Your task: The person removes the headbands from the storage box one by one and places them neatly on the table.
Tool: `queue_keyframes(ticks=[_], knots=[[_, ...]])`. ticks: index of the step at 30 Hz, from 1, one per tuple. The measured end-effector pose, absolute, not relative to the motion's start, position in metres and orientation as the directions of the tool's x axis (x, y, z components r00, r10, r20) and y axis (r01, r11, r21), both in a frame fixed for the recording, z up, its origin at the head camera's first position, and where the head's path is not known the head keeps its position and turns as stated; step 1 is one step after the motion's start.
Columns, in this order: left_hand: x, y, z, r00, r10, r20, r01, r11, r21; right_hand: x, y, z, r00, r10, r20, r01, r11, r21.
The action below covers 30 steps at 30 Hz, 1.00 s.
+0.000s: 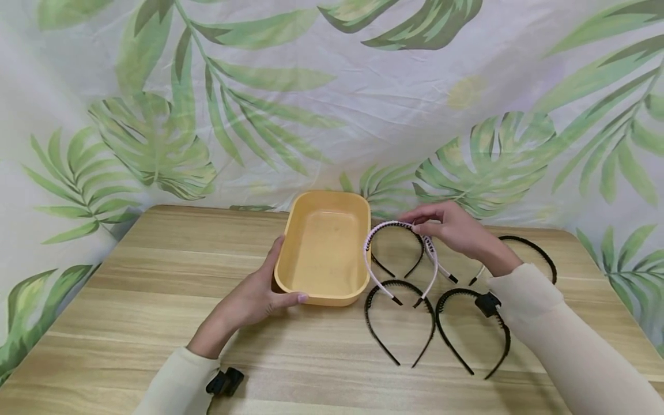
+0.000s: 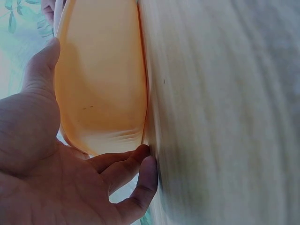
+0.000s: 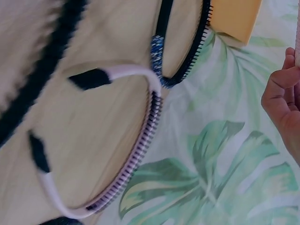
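My left hand (image 1: 254, 300) holds the yellow plastic bin (image 1: 324, 301) at its front left corner, the thumb along the front wall and the fingers at the left side. In the left wrist view, fingertips (image 2: 143, 152) sit low against the bin's wall, by the tabletop. My right hand (image 1: 459, 230) pinches a pale pink headband (image 1: 391, 223) at the top of its arch, beside the bin's right rim. Its dark tips point downward. A second pale pink headband (image 3: 126, 176) lies under the right hand, partly hidden in the head view.
A black headband (image 1: 422, 253) with blue glitter lies behind the raised pink one. Two black toothed headbands, left (image 1: 400, 282) and right (image 1: 440, 311), lie nearer the front. Another black headband (image 1: 549, 259) is at the right, partly behind my sleeve. A leaf-print cloth (image 1: 290, 115) hangs behind the table.
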<state>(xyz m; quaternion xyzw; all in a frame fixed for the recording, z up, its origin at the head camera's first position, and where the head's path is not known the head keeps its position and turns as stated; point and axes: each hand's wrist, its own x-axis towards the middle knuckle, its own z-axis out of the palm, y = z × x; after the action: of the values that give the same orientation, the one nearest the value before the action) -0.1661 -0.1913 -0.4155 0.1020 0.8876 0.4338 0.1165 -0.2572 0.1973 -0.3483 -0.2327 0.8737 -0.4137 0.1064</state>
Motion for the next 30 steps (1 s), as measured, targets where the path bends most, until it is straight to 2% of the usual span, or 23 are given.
queue_keyframes(ticks=[10, 20, 25, 30], knots=[[-0.167, -0.192, -0.416, -0.95, 0.289, -0.118, 0.082, 0.596, 0.799, -0.238, 0.231, -0.358, -0.892, -0.448, -0.064, -0.246, 0.599, -0.762], [-0.168, -0.191, -0.416, -0.947, 0.301, -0.114, 0.086, 0.578, 0.812, -0.216, 0.272, -0.366, -0.919, -0.387, -0.069, -0.234, 0.678, -0.697], [-0.168, -0.191, -0.416, -0.947, 0.299, -0.12, 0.078, 0.576, 0.814, -0.206, 0.297, -0.374, -0.927, -0.366, -0.083, -0.207, 0.683, -0.701], [-0.167, -0.192, -0.415, -0.949, 0.286, -0.132, 0.065, 0.587, 0.807, -0.198, 0.321, -0.384, -0.931, -0.362, -0.04, -0.231, 0.671, -0.704]])
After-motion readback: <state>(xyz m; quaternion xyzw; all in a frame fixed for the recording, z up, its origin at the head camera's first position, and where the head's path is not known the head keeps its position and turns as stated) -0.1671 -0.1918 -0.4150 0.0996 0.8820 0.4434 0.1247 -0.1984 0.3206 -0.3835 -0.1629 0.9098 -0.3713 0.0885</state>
